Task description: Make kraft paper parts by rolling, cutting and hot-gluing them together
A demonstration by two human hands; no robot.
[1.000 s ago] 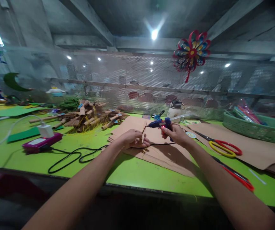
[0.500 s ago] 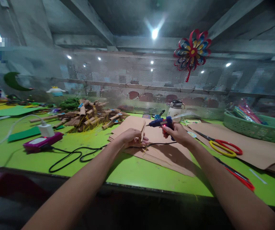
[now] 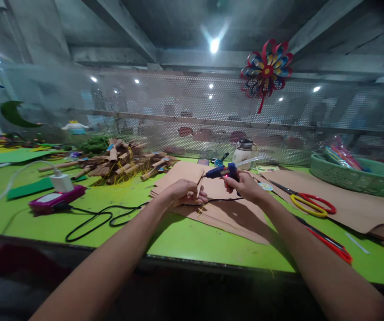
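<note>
My left hand [image 3: 187, 192] is closed on a small piece of brown paper [image 3: 200, 182], held upright with its edge toward me. Wrapped round a blue glue gun [image 3: 223, 171] is my right hand [image 3: 245, 185]; a red light glows on the gun and a clear glue stick [image 3: 252, 159] sticks out of its back. The nozzle points left and meets or nearly meets the top of the paper piece. Beneath both hands lies a stack of brown paper sheets [image 3: 225, 225]. A bit of yellow string hangs below my left hand.
Scissors with red and yellow handles [image 3: 312, 204] and a red-handled cutter [image 3: 332, 243] lie on the right, before a green basket [image 3: 355, 178]. Rolled brown paper pieces [image 3: 121, 162] are heaped at the left. A black cord runs from a purple power strip [image 3: 56, 199].
The view shifts slightly. The glue gun's nozzle moves a little away from the paper piece, then back close to its top. Both hands keep their hold.
</note>
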